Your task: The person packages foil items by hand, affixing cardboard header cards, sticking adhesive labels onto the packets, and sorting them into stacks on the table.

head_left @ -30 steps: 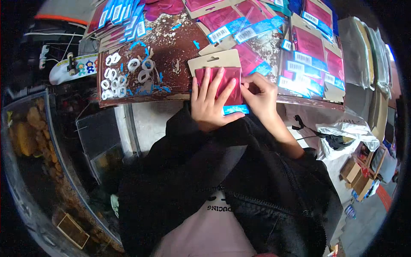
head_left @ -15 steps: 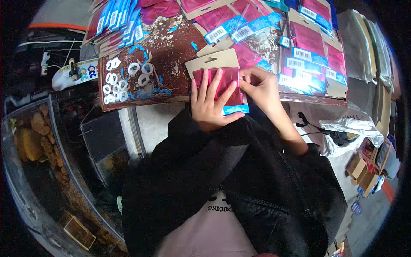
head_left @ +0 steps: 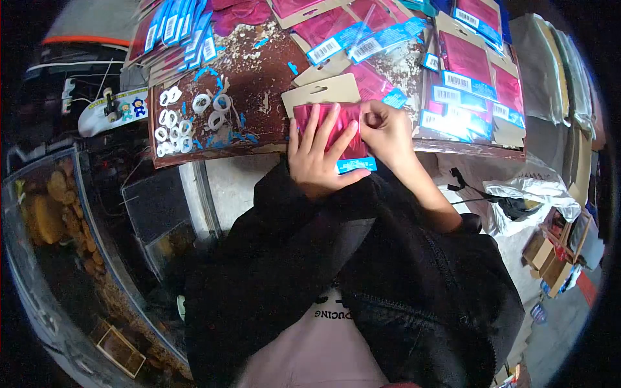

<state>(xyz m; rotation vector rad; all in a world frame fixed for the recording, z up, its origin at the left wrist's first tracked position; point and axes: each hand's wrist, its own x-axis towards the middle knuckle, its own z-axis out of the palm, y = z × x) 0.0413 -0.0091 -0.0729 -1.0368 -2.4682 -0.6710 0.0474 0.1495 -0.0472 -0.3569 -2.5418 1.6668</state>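
Observation:
A package with a tan hanging card, a shiny magenta front and a blue strip lies at the table's near edge. My left hand rests flat over it, fingers spread. At the package's right edge, my right hand has its fingers pinched together. Whatever is between those fingertips is too small or hidden to make out. Just beyond my hands lie more magenta packages, overlapping one another.
The worn brown table carries white rings and small blue bits at left. Packages with blue barcode strips are stacked at the far left, and others spread at right. A white plastic bag lies below the table's right side.
My right hand has shifted slightly left and up along the package's right edge, still pinching. My left hand stays flat on the package, almost unmoved.

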